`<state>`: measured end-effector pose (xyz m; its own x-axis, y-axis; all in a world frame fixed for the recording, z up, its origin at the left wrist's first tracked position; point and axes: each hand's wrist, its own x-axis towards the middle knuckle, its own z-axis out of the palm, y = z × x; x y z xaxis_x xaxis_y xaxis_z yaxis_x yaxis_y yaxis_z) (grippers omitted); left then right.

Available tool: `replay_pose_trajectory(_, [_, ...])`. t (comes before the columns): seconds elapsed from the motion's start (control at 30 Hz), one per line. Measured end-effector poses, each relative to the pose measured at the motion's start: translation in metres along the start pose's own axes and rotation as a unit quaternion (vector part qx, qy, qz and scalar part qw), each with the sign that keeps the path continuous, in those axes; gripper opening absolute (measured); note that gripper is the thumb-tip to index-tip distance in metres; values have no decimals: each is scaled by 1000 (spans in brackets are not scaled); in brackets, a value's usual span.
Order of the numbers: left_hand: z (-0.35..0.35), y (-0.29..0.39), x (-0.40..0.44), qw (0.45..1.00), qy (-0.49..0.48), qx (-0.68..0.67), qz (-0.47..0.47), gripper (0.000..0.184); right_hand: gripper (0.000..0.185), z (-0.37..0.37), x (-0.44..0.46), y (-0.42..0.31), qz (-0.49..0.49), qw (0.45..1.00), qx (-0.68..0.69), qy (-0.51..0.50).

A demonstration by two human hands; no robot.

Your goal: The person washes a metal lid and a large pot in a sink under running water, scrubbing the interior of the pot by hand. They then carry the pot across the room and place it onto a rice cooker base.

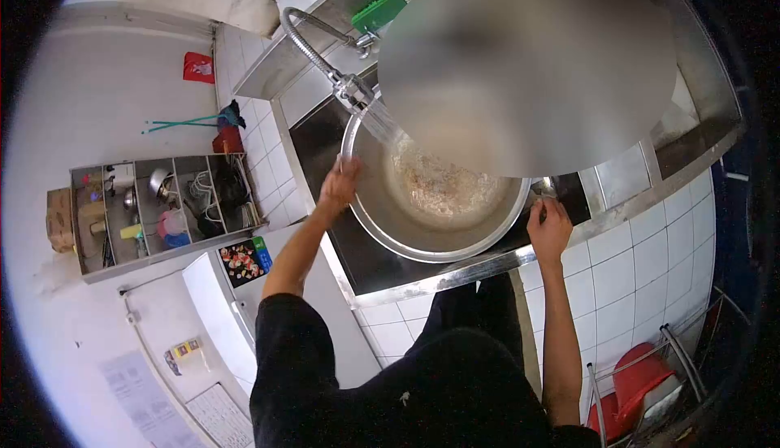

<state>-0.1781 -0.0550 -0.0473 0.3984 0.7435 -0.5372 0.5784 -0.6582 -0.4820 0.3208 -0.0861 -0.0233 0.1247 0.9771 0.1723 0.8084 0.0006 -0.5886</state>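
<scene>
A large, round metal basin point(370, 219) sits in the dark sink point(348, 249), with cloudy, brownish water point(443, 192) in it. Water sprays into it from a flexible metal faucet point(351, 90). At the basin's left rim is my left hand point(340, 184), its fingers closed over the edge. On the opposite side, my right hand point(550, 225) has its fingers curled beside the rim, against a small shiny metal piece point(544, 186). I cannot tell whether that piece is a handle or a separate thing. A blurred patch hides the basin's far right part.
A green brush-like item point(379, 12) lies on the ledge behind the faucet. The steel counter edge point(431, 281) runs in front of me. To the left stand a shelf point(162, 212) with kitchenware and a white fridge point(219, 310). Red plastic items point(638, 379) are at lower right.
</scene>
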Motion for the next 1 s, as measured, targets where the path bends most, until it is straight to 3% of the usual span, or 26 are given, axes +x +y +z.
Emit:
replay_pose_trajectory(0.07, [4,-12,15,989,96,108,18,54,16,-4,4,-5,7,1000,-1,8])
replay_pose_trajectory(0.1, [12,8,12,993,-38,-96,-62,53,16,-6,2,-8,7,1000,2,12])
replay_pose_trajectory(0.17, [7,61,-13,995,-66,-73,-3,49,16,-2,1,-4,7,1000,-1,7])
replay_pose_trajectory(0.2, [11,102,-19,983,-98,-140,65,45,16,-1,4,-3,3,1000,-3,5])
replay_pose_trajectory(0.23, [0,145,-16,937,-175,-277,121,49,16,-1,7,-4,7,1000,-3,10])
replay_pose_trajectory(0.27, [-27,186,-18,884,-124,-442,91,41,16,-2,7,-7,26,1000,-4,-10])
replay_pose_trajectory(0.3, [-10,243,-6,871,-25,-471,134,37,17,-4,7,-10,40,999,-6,-31])
replay_pose_trajectory(0.37, [-98,256,16,731,-25,-681,-45,37,17,-2,8,-13,43,999,-18,-21])
replay_pose_trajectory(0.4, [-72,256,17,727,-23,-685,-46,37,18,-4,7,-15,45,999,-20,-18])
replay_pose_trajectory(0.43, [-18,252,17,812,29,-574,104,39,18,-6,10,-16,41,999,-20,-12])
replay_pose_trajectory(0.47, [20,232,15,864,81,-431,249,41,18,-7,11,-17,44,998,-25,-22])
replay_pose_trajectory(0.5, [-2,166,17,894,-161,-364,208,41,18,-7,11,-15,36,999,-26,-18])
replay_pose_trajectory(0.53, [-2,110,23,918,-183,-303,176,44,18,-4,11,-12,40,999,-24,-23])
replay_pose_trajectory(0.6, [52,27,51,990,-59,-78,101,50,19,-5,12,-17,60,997,-30,-36])
replay_pose_trajectory(0.63, [135,-1,84,987,95,121,42,54,19,-5,12,-19,54,997,-33,-36])
replay_pose_trajectory(0.7, [49,-57,108,992,63,103,28,58,18,-5,11,-20,60,997,-44,-30])
replay_pose_trajectory(0.77, [40,-45,96,998,22,50,-11,62,18,-1,7,-15,18,999,-23,13])
replay_pose_trajectory(0.83, [29,4,51,999,-24,-19,-26,67,21,2,3,-6,36,998,-45,-29])
replay_pose_trajectory(0.87, [55,59,26,989,71,-20,-125,70,22,-1,2,-10,48,998,-28,-17])
replay_pose_trajectory(0.9, [76,105,3,980,26,-163,-107,49,21,4,-5,-7,47,998,-40,3])
replay_pose_trajectory(0.93, [116,158,-11,958,159,-212,-109,48,18,7,-13,-1,31,996,-80,1])
replay_pose_trajectory(0.97, [47,156,-20,919,-136,-371,-15,65,21,10,-14,6,14,996,-93,9])
replay_pose_trajectory(1.0, [8,166,-22,882,-106,-452,-79,63,27,27,-23,27,36,991,-121,-30])
